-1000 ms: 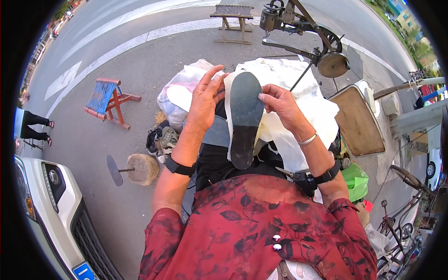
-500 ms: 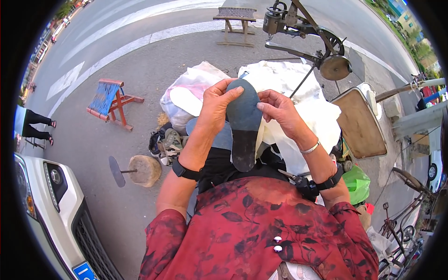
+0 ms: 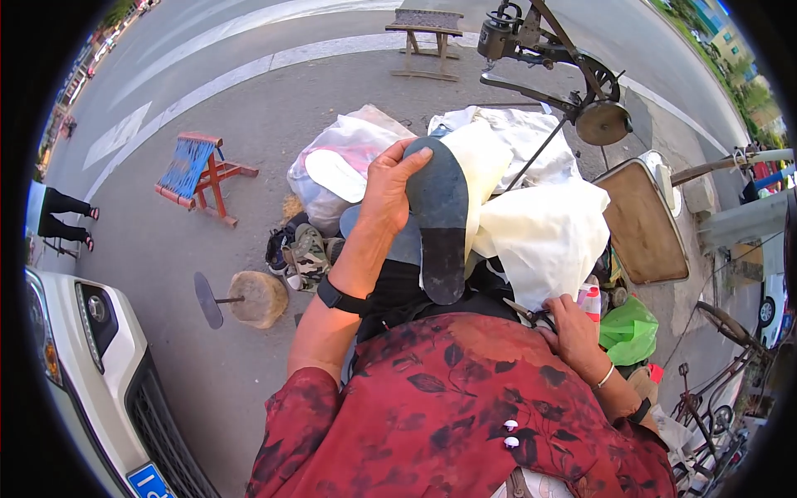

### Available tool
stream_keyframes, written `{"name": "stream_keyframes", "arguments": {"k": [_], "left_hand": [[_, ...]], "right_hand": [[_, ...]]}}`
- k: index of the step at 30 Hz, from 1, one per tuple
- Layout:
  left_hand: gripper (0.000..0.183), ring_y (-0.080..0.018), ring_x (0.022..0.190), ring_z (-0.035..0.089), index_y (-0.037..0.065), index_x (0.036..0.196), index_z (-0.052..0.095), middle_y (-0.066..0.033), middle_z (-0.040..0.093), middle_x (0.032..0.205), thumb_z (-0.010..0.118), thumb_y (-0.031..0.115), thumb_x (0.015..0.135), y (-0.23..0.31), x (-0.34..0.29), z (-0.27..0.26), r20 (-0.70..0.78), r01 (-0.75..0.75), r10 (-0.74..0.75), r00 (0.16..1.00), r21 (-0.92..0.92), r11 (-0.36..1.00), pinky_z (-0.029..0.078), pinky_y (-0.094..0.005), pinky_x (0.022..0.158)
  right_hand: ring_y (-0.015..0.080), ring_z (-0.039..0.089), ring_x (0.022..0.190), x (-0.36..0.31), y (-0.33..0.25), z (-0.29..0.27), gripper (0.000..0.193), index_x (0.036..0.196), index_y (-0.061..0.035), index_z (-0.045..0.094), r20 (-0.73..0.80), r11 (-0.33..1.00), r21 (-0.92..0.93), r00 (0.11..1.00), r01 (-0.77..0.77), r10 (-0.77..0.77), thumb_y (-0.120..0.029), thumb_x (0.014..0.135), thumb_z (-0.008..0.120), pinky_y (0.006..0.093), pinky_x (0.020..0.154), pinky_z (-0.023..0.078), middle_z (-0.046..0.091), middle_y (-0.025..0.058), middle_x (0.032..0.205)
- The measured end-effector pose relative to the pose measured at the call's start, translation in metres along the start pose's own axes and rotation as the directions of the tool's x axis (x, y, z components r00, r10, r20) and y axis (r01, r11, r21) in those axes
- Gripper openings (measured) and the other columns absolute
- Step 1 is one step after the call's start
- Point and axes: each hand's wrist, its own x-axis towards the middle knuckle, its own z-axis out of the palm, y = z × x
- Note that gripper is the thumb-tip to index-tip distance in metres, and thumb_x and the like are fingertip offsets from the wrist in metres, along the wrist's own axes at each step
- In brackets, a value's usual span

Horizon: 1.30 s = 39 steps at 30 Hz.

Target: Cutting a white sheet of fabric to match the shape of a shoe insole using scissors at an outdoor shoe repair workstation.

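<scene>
My left hand pinches the upper left edge of a shoe insole, thumb on its face. This insole is blue-grey at the top and black at the heel, held upright over my lap. Pale cream sheet material shows just behind it. Down by my right hip, my right hand closes round the dark handles of a pair of scissors, whose blades point left; the fingers partly hide the handles. Another blue-grey insole piece lies on my lap, behind my left wrist.
Cream cloth spreads over my right knee. Ahead stand a plastic bag holding a white insole and a hand-cranked sewing machine. Shoes, a folding stool and a shoe last stand are leftward; a tray stands right.
My right hand has let go of the insole's right edge and moved down to the scissors by my hip. The left hand still holds the insole, nearly in place.
</scene>
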Motion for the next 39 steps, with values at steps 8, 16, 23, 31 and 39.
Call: {"name": "stream_keyframes", "arguments": {"k": [8, 16, 23, 31, 39], "left_hand": [[0.022, -0.0129, 0.076, 0.063, 0.001, 0.102, 0.066, -0.0047, 0.068, 0.088, 0.07, 0.004, 0.081, -0.003, 0.008, -0.002, 0.0, 0.078, -0.078, 0.997, -0.085, 0.993, 0.052, -0.0266, 0.071], [0.025, -0.0129, 0.076, 0.064, 0.0, 0.102, 0.066, -0.0052, 0.068, 0.088, 0.072, 0.004, 0.079, -0.001, 0.008, 0.007, -0.016, 0.091, -0.093, 0.996, -0.1, 0.991, 0.053, -0.0261, 0.069], [0.021, -0.0106, 0.072, 0.063, 0.0, 0.099, 0.067, -0.0045, 0.068, 0.084, 0.072, 0.005, 0.079, 0.005, 0.0, 0.017, -0.014, 0.04, -0.041, 0.999, -0.052, 0.998, 0.052, -0.024, 0.066], [0.02, -0.0102, 0.073, 0.063, -0.002, 0.099, 0.067, -0.005, 0.068, 0.085, 0.071, 0.004, 0.08, 0.009, -0.007, 0.025, 0.006, 0.0, 0.0, 1.0, -0.001, 1.0, 0.051, -0.0223, 0.066], [0.023, -0.0096, 0.077, 0.063, -0.002, 0.102, 0.067, -0.0055, 0.069, 0.089, 0.07, 0.003, 0.08, 0.007, -0.01, 0.025, 0.043, -0.07, 0.069, 0.997, 0.019, 0.997, 0.051, -0.0217, 0.07]], "right_hand": [[0.0331, 0.057, 0.079, -0.035, 0.023, 0.044, 0.053, 0.112, -0.0049, 0.043, -0.084, 0.916, 0.364, 0.974, -0.167, 0.211, -0.009, 0.07, 0.075, 0.0407, 0.068, 0.046, 0.053, 0.0145, 0.088], [0.0085, 0.046, 0.069, -0.035, 0.027, -0.008, 0.033, 0.095, -0.0033, 0.046, -0.131, 0.791, 0.543, 0.902, -0.282, 0.412, -0.003, 0.075, 0.072, 0.0249, 0.065, 0.043, 0.052, 0.0013, 0.078], [0.0245, 0.055, 0.073, 0.092, -0.012, -0.098, 0.051, 0.104, -0.0008, 0.048, -0.23, 0.931, 0.366, 0.971, 0.021, 0.069, -0.028, 0.073, 0.078, 0.0344, 0.069, 0.047, 0.06, 0.0138, 0.086], [0.0364, 0.056, 0.084, 0.174, -0.046, -0.118, 0.076, 0.108, 0.0016, 0.049, -0.225, 0.946, 0.077, 0.93, 0.315, -0.291, -0.053, 0.063, 0.078, 0.0413, 0.076, 0.044, 0.058, 0.019, 0.09], [0.0367, 0.058, 0.088, 0.179, -0.05, -0.12, 0.074, 0.106, 0.0012, 0.05, -0.249, 0.938, 0.001, 0.908, 0.348, -0.337, -0.051, 0.063, 0.079, 0.0421, 0.078, 0.045, 0.06, 0.0201, 0.093]]}}
